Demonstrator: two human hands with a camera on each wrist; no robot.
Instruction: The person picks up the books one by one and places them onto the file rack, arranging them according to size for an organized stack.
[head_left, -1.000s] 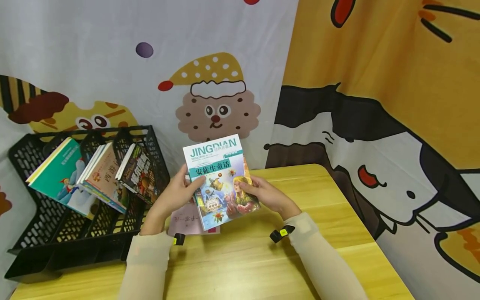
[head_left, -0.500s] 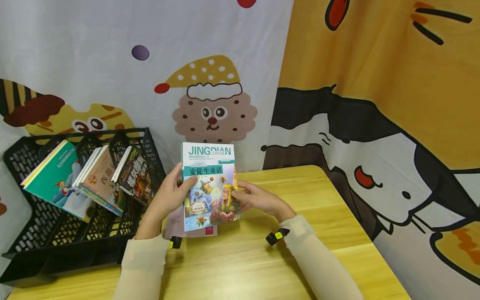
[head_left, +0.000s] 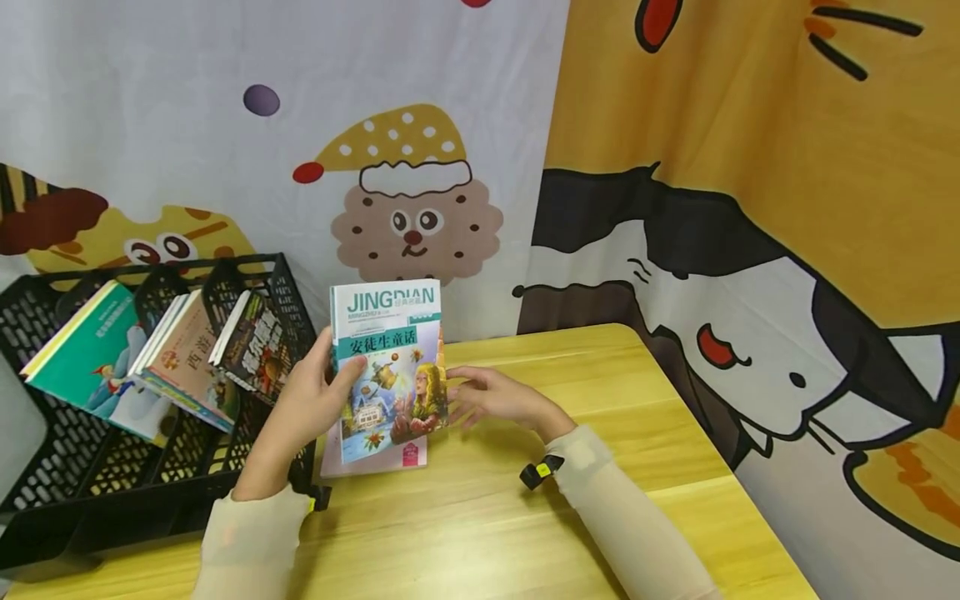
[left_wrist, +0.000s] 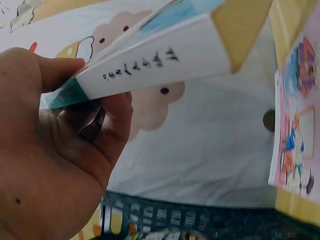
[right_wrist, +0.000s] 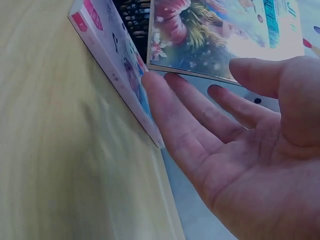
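Observation:
In the head view my left hand (head_left: 296, 412) grips the left side of a paperback book (head_left: 390, 333) with a white and teal top and a picture of a blond figure. Its thumb lies on the cover. The left wrist view shows the white spine (left_wrist: 145, 65) pinched between thumb and fingers. My right hand (head_left: 506, 402) is beside the book's right edge, fingers loosely extended; in the right wrist view they appear apart from the book (right_wrist: 205, 35). Beneath the held book, a pink book (head_left: 375, 462) lies on the table, partly covered.
A black slotted book rack (head_left: 142, 500) stands on the left of the table. In it lean a green book (head_left: 90, 358), several books with an orange-beige cover (head_left: 191, 358) and a dark-covered book (head_left: 258, 350). A cartoon-printed curtain (head_left: 420, 67) hangs behind the wooden table (head_left: 465, 533).
The book has turned more upright and moved left with my left hand. My right hand, which held its right edge, has let go. The head view has shifted slightly.

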